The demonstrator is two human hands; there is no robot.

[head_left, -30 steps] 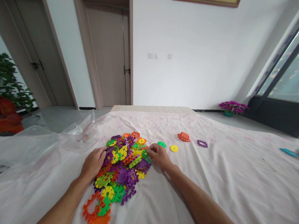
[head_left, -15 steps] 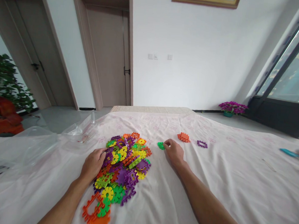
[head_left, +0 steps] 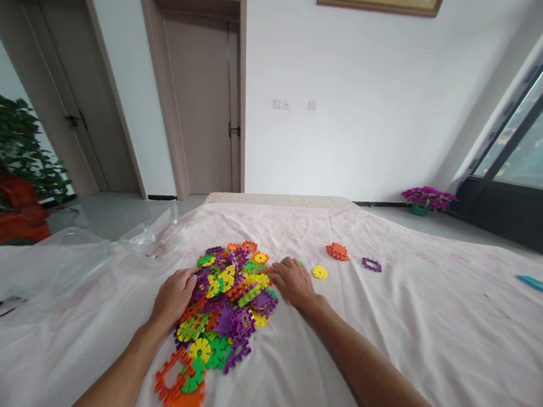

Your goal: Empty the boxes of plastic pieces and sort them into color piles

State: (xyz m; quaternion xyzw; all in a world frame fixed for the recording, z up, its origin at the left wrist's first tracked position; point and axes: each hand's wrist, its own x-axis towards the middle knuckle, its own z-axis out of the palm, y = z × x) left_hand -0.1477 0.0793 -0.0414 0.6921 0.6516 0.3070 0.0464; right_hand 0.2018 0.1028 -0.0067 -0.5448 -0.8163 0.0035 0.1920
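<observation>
Plastic interlocking pieces [head_left: 224, 320] heaped between two hands on a pale cloth [head_left: 287, 372].
The pile lies just right of the left hand [head_left: 173, 294], which rests against its edge, and just left of the right hand [head_left: 294, 282], whose fingertips meet its far-right side; whether either grip is spread or pinching a piece, one cannot tell. Beyond the right hand lie a yellow disc [head_left: 320, 272], an orange piece [head_left: 337, 251] and a purple frame [head_left: 365, 262].
</observation>
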